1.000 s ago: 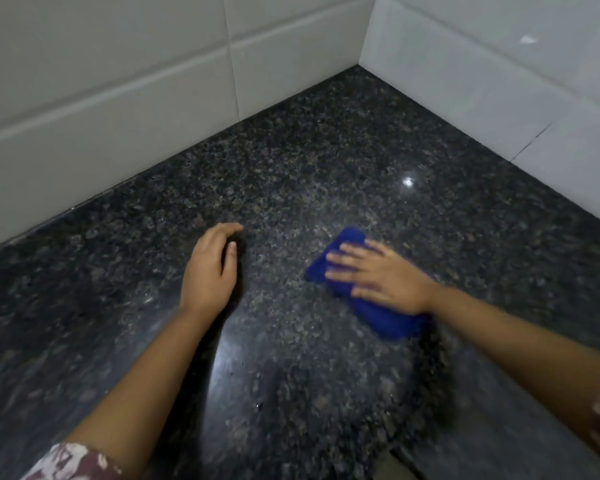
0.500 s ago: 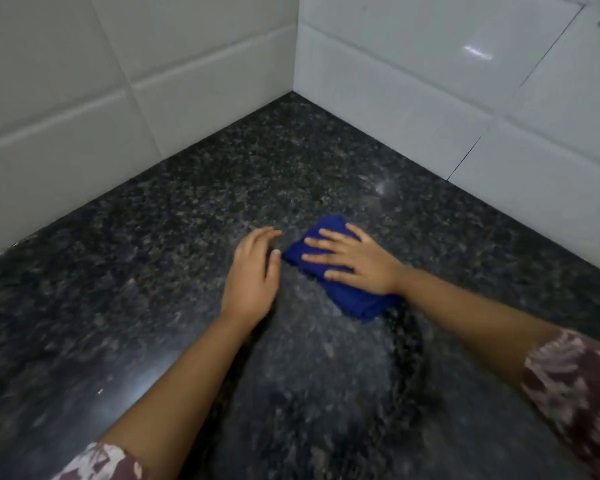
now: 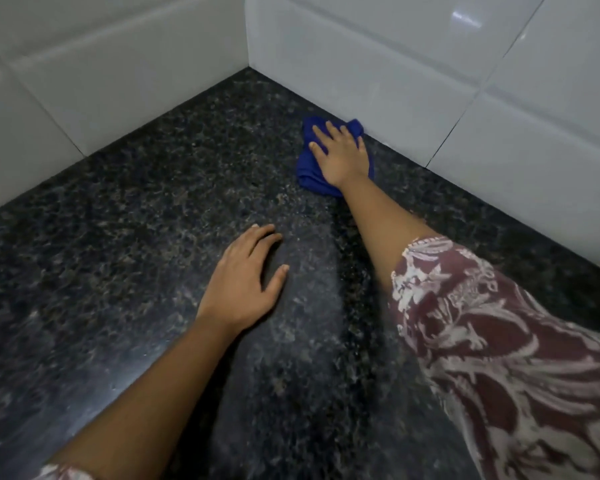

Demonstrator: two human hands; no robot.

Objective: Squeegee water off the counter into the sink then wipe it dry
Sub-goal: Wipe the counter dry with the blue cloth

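Right hand (image 3: 342,157) is spread flat on the blue cloth (image 3: 309,174) by the wall (image 3: 378,74); left hand (image 3: 241,282) rests open on the desk (image 3: 136,220).

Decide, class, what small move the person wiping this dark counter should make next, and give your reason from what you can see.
Probably slide the blue cloth along the foot of the tiled wall toward the corner. The right hand presses it flat right beside that wall, and the strip of counter up to the corner lies just ahead. The left hand rests flat, bracing.
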